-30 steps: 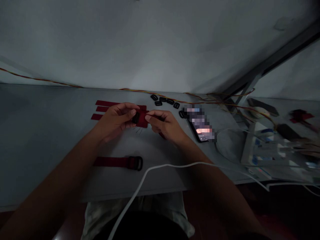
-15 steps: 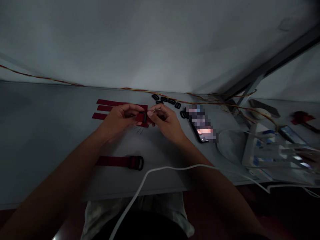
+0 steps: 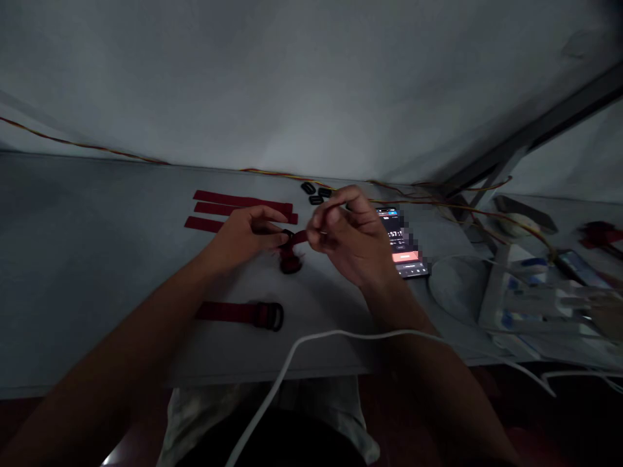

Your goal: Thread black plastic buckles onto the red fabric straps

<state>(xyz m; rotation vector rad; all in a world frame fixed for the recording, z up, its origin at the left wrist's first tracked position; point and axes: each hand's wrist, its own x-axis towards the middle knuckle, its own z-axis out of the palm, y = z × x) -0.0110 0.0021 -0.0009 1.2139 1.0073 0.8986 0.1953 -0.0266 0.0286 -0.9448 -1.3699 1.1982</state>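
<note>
My left hand [image 3: 248,235] pinches a small black buckle [image 3: 288,236] between thumb and fingers. My right hand [image 3: 351,239] is closed on one end of a red strap [image 3: 300,237] that runs from the buckle. Below them hangs a dark red looped part of the strap with what looks like another black piece [image 3: 291,263]; shadow blurs its detail. Three flat red straps [image 3: 243,199] lie behind my left hand. Nearer to me, a red strap [image 3: 226,312] with a black double-ring buckle [image 3: 268,316] rests on the table.
Several loose black buckles [image 3: 308,188] lie at the back. A lit phone [image 3: 409,256] sits right of my right hand, partly covered by it. A white cable [image 3: 335,333] crosses in front. Twisted wires [image 3: 277,174] run along the wall. A white box-like holder [image 3: 506,292] stands far right.
My right hand has moved right and away from my left, drawing the strap end out of the buckle. The strap's looped part now hangs below the hands.
</note>
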